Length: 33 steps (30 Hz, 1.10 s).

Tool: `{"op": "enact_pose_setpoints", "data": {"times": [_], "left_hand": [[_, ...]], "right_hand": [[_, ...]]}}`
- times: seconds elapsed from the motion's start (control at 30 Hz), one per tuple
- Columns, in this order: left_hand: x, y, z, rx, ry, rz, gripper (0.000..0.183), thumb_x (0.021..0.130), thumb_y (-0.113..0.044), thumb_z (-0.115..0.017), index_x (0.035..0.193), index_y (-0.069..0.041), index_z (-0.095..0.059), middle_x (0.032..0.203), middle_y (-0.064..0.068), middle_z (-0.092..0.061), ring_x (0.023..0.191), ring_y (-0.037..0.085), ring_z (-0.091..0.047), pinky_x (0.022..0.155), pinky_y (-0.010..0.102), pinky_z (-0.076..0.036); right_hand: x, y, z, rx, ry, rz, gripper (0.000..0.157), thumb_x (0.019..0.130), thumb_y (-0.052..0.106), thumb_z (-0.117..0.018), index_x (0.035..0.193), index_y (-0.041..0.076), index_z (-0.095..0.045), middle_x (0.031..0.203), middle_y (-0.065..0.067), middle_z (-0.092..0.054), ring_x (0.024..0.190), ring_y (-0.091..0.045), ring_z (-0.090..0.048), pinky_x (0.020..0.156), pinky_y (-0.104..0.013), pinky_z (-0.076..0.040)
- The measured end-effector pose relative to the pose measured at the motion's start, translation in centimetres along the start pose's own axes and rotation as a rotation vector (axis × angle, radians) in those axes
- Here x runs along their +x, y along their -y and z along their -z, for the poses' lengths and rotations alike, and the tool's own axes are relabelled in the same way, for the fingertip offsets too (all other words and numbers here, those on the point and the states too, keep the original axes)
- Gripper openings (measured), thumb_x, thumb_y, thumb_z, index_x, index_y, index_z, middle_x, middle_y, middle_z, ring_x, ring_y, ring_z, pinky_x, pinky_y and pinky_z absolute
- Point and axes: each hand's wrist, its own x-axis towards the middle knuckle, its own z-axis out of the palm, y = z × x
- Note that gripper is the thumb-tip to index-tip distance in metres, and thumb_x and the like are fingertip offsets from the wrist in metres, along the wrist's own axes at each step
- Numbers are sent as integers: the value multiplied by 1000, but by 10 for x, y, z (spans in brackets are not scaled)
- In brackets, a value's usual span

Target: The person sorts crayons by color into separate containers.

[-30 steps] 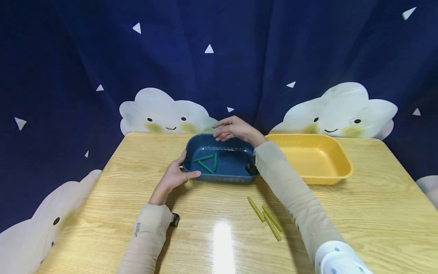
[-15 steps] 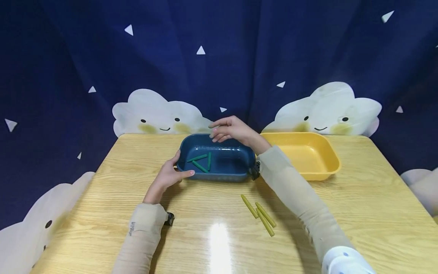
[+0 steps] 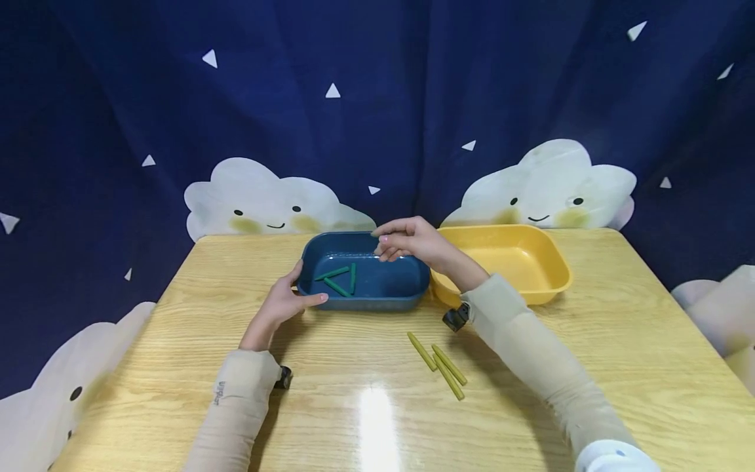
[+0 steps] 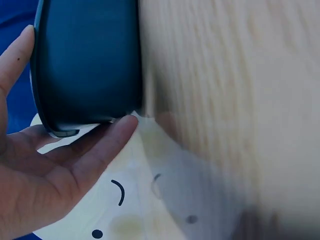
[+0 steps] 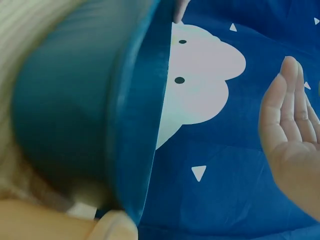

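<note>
Holding the blue tray [image 3: 386, 283], left-hand fingers [image 4: 102, 150] lie outside its left end.

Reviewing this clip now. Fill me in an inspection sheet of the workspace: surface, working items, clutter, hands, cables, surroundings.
Surface: wood-grain table, with a bright glare on its near part.
Working items: blue tray holding three green sticks in a rough triangle; yellow tray to its right; three yellow sticks on the table, nearer the person.
Clutter: nothing seen.
Hands: left hand holds the blue tray's left end; right hand is by its far rim, apparently holding nothing.
Cables: nothing seen.
Surroundings: navy backdrop with white triangles and smiling clouds.
</note>
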Motion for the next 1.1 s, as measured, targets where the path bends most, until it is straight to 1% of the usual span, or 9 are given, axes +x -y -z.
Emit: {"op": "enact_pose_setpoints", "data": {"times": [0.1,0.23,0.37,0.47,0.6,0.7,0.83,0.97,1.1], "left_hand": [[0,3,0,19,-17,-25,96,78,-26,-73,146,-5,-9,145,25,-20,102,33,-53,76,32,-46],[-1,6,1,16,-22,-78,95,79,-25,-72,146,-4,-9,144,26,-22,106,37,-52,82,37,-47],[-2,4,4,11,-41,-87,92,82,-30,-69,147,-6,-8,145,24,-22,119,41,-41,91,46,-41],[-8,-2,7,46,-110,-87,85,85,-31,-64,146,-5,-11,144,24,-23,125,41,-33,96,50,-35],[-18,-14,5,75,-278,-175,66,87,-19,-62,140,2,-30,136,26,-36,120,40,-39,91,52,-39],[-25,-24,0,44,-383,-254,49,86,-11,-63,129,6,-46,125,24,-48,112,37,-49,82,48,-46],[-33,-37,-6,-7,-432,-319,31,85,-9,-64,113,3,-58,110,19,-59,98,27,-57,74,32,-50],[-40,-48,-12,-40,-423,-355,22,84,-5,-64,105,3,-61,96,17,-64,83,10,-59,67,15,-46],[-48,-58,-19,-79,-366,-403,22,83,2,-63,105,6,-60,89,19,-63,75,4,-56,63,14,-45]], "right_hand": [[-11,-2,2,-28,2,7,27,92,3,-51,114,-12,-55,86,-11,-67,76,-23,-65,75,-40,-51],[-28,-5,7,-46,0,9,27,92,3,-51,114,-12,-55,85,-11,-67,76,-23,-65,76,-44,-50],[-47,-4,17,-43,-37,-3,29,92,5,-52,114,-12,-54,85,-10,-67,77,-22,-65,76,-40,-51],[-61,-2,26,-45,-84,6,29,91,4,-53,115,-13,-53,84,-9,-67,76,-22,-65,74,-35,-51],[-80,4,39,-70,-124,29,31,91,3,-53,116,-15,-51,83,-8,-66,76,-21,-64,74,-35,-51],[-94,6,48,-104,-146,35,30,91,4,-53,115,-14,-52,83,-7,-67,76,-21,-64,73,-36,-51],[-110,4,60,-120,-174,56,22,91,5,-54,110,-5,-58,83,-6,-67,76,-19,-64,71,-33,-52],[-124,0,70,-106,-184,90,18,91,3,-53,104,9,-63,83,-5,-67,75,-18,-65,69,-32,-52],[-137,-5,80,-119,-219,91,22,90,1,-54,102,17,-65,81,-5,-67,72,-17,-64,68,-31,-52]]}}
